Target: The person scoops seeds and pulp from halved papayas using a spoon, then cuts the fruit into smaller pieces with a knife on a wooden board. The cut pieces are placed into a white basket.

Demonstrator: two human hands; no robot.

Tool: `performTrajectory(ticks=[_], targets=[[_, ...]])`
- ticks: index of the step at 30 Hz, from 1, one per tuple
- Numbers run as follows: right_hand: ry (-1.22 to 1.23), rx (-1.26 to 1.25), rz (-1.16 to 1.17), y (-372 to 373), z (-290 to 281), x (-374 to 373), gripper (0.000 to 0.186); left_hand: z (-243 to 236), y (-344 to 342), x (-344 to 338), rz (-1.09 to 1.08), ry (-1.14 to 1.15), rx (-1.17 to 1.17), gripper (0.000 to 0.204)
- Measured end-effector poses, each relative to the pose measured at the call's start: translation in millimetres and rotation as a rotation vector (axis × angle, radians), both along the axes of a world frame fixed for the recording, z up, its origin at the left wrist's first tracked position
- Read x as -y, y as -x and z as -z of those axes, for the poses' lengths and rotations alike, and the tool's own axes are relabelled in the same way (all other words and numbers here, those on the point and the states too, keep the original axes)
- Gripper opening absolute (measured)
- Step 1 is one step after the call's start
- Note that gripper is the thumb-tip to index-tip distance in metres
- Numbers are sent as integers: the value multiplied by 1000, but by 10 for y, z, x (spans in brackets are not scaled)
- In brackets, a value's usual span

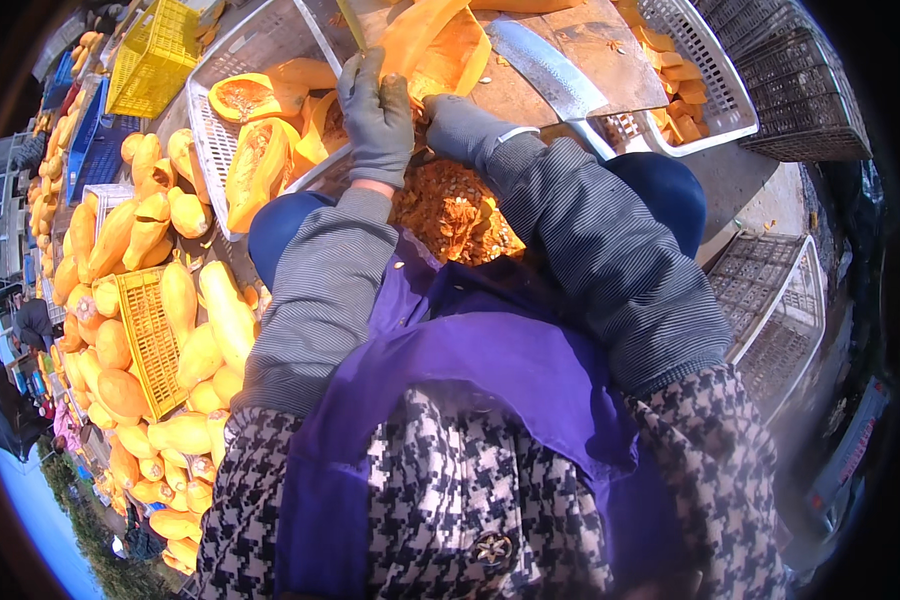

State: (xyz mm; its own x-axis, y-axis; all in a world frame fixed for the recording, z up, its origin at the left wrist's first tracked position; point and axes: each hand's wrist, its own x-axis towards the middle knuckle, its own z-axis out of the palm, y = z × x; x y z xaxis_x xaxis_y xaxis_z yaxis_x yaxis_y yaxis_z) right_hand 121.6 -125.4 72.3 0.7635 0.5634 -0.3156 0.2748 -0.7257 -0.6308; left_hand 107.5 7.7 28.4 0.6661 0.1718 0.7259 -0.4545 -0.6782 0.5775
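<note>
My left hand (pixel 378 125), in a grey glove, is closed at the near end of a long orange squash piece (pixel 420 35), its thumb and fingers against the flesh. Close beside it, my gloved right hand (pixel 462 130) is curled into a fist at the squash's near edge; whatever it grips is hidden. Below both hands, between my knees, lies a heap of stringy squash pulp and seeds (pixel 460 215). To the right of the squash, a broad knife blade (pixel 550 70) rests on a wooden board (pixel 610 50).
At left, a white crate (pixel 208 130) holds halved squash; at right, another white crate (pixel 740 110) holds cut pieces. Dark crates (pixel 795 90) stand farther right, with a grey crate (pixel 770 300) nearer. Many whole squash (pixel 230 315) pile up around a yellow crate (pixel 150 345) at left.
</note>
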Motion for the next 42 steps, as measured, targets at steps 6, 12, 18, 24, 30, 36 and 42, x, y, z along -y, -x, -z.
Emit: performTrajectory(ticks=[6, 12, 18, 24, 30, 36, 42], targets=[[-76, -21, -62, 57, -54, 545, 36, 5, 7, -113, 75, 187, -80, 32], [-144, 137, 406, 166, 31, 698, 29, -161, 40, -12, 19, 609, -390, 43], [-529, 127, 567, 335, 78, 584, 27, -411, 218, 175, -19, 776, -665, 64], [-719, 264, 344, 396, 103, 430, 30, -609, 22, 33, -240, -256, -666, 104], [-614, 217, 317, 335, 106, 343, 43, -948, -355, -737, 246, 159, -884, 47], [-352, 171, 157, 409, 95, 392, 44, -875, -1124, -1009, 137, 84, -911, 38], [-190, 254, -42, 365, 84, 596, 47, -983, -900, -1415, 481, 441, -1406, 41]])
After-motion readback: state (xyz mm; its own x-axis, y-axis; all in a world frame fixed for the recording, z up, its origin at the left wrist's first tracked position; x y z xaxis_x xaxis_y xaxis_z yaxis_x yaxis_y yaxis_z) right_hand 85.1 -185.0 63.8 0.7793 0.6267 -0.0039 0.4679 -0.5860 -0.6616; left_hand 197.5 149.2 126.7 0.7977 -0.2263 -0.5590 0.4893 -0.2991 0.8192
